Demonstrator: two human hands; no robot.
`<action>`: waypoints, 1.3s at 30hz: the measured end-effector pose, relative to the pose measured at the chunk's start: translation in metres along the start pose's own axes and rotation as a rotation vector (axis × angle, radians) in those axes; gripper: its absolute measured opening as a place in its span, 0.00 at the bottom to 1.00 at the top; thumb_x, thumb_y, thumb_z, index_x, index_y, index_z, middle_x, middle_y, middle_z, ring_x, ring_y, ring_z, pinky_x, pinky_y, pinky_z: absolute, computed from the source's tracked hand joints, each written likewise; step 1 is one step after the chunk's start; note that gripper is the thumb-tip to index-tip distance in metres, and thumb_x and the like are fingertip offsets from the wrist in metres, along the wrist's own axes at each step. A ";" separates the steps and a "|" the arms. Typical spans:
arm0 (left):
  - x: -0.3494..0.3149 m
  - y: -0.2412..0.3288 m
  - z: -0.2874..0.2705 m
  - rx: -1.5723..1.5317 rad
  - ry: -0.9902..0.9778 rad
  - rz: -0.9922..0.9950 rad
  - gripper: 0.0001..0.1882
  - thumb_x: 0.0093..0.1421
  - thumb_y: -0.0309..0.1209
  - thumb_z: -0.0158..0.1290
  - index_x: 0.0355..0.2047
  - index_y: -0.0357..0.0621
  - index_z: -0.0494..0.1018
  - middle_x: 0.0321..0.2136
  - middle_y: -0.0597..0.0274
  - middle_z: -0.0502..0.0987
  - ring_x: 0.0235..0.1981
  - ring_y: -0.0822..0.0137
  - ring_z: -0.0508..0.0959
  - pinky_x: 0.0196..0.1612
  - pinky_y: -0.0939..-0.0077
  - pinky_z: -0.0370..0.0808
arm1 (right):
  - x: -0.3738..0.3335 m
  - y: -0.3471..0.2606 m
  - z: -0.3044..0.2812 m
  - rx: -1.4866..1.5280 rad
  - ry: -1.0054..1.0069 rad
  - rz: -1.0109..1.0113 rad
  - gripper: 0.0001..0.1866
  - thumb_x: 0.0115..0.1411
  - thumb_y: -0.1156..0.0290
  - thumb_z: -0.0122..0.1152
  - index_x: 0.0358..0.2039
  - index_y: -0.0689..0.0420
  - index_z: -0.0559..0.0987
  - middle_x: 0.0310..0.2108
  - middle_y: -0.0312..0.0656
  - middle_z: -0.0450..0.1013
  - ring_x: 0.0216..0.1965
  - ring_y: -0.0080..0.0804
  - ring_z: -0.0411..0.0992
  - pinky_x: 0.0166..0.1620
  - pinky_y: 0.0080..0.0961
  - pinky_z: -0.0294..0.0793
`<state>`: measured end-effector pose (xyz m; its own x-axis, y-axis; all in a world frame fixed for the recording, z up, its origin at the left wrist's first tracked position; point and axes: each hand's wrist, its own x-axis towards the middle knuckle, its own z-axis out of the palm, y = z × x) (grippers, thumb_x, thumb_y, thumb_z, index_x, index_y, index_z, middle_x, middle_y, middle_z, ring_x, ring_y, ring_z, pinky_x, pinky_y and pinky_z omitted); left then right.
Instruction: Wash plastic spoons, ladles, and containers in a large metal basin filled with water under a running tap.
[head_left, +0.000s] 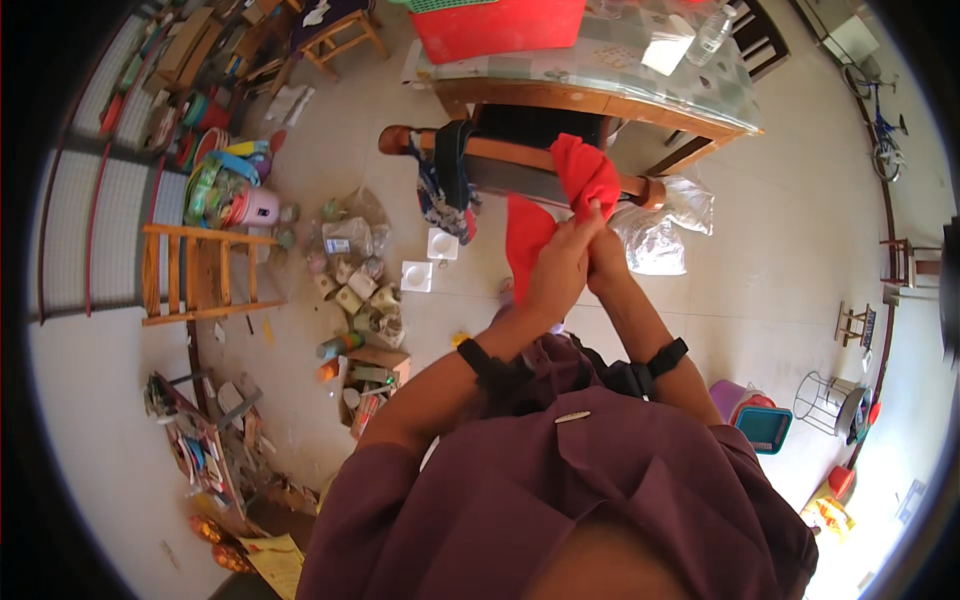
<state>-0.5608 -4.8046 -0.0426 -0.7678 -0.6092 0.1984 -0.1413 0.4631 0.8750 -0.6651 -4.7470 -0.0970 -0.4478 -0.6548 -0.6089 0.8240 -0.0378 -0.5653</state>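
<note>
A bright red cloth [588, 180] is bunched in front of me, and part of it hangs down on the left. My left hand [560, 268] is closed round the cloth. Right beside it, touching, my right hand [606, 255] is closed on the same cloth. The upper bunch overlaps the wooden top rail of a chair [510, 150]; whether it is pressed against the rail I cannot tell. A dark strap and a patterned cloth [445, 195] hang over the chair's left side.
Behind the chair stands a table [620, 60] bearing a red basket [500, 30] and a clear bottle [710, 35]. Bags and cartons [360, 270] litter the floor at left, near a wooden chair [208, 272]. Clear plastic bags [660, 235] lie right of the chair.
</note>
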 end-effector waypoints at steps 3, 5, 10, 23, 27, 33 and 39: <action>-0.005 -0.005 -0.033 0.193 -0.017 0.162 0.14 0.67 0.31 0.43 0.47 0.36 0.71 0.44 0.49 0.75 0.45 0.54 0.77 0.45 0.62 0.74 | -0.026 -0.005 0.019 0.026 -0.042 -0.051 0.38 0.62 0.35 0.42 0.57 0.58 0.65 0.52 0.45 0.70 0.53 0.39 0.69 0.56 0.38 0.68; 0.002 -0.005 -0.054 -0.408 -0.238 -0.508 0.14 0.68 0.34 0.43 0.47 0.40 0.71 0.47 0.53 0.75 0.48 0.58 0.76 0.48 0.60 0.74 | -0.045 -0.017 0.025 0.225 -0.474 -0.017 0.36 0.63 0.38 0.43 0.60 0.55 0.62 0.54 0.43 0.67 0.56 0.38 0.66 0.59 0.39 0.66; -0.005 -0.059 -0.019 -1.530 -0.259 -0.991 0.19 0.68 0.42 0.40 0.48 0.40 0.69 0.47 0.54 0.74 0.47 0.60 0.75 0.49 0.64 0.72 | -0.045 0.025 0.047 -0.104 -0.176 -0.003 0.37 0.61 0.42 0.53 0.59 0.60 0.64 0.55 0.44 0.67 0.55 0.35 0.67 0.59 0.35 0.65; 0.040 -0.124 -0.084 0.043 -0.270 0.278 0.10 0.65 0.34 0.44 0.32 0.42 0.71 0.29 0.53 0.75 0.28 0.54 0.74 0.31 0.64 0.68 | 0.039 0.050 0.053 0.089 0.118 -0.058 0.28 0.68 0.45 0.37 0.58 0.51 0.66 0.55 0.41 0.67 0.57 0.39 0.65 0.58 0.42 0.66; 0.051 -0.142 -0.096 -0.733 -0.686 -0.306 0.13 0.65 0.38 0.45 0.27 0.46 0.70 0.23 0.65 0.71 0.22 0.69 0.69 0.24 0.79 0.64 | 0.014 0.042 0.101 0.099 -0.049 0.039 0.33 0.65 0.38 0.36 0.61 0.46 0.64 0.57 0.43 0.66 0.57 0.42 0.66 0.57 0.46 0.67; 0.026 -0.153 -0.055 -0.594 -0.336 -0.044 0.18 0.69 0.37 0.39 0.25 0.41 0.68 0.18 0.62 0.68 0.21 0.67 0.69 0.25 0.71 0.66 | 0.024 0.064 0.124 -0.004 0.128 -0.001 0.27 0.66 0.45 0.44 0.46 0.58 0.73 0.45 0.50 0.74 0.43 0.40 0.74 0.50 0.37 0.74; 0.039 -0.160 -0.085 -0.275 -0.214 0.259 0.12 0.65 0.34 0.46 0.28 0.42 0.72 0.29 0.54 0.74 0.34 0.55 0.74 0.40 0.62 0.69 | 0.026 0.048 0.134 -0.158 0.284 0.014 0.21 0.66 0.55 0.51 0.42 0.64 0.75 0.41 0.46 0.75 0.44 0.37 0.74 0.50 0.33 0.73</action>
<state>-0.5147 -4.9569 -0.1371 -0.8726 -0.3343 0.3562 0.2228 0.3767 0.8992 -0.5908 -4.8676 -0.0653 -0.5342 -0.4172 -0.7352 0.7766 0.1015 -0.6218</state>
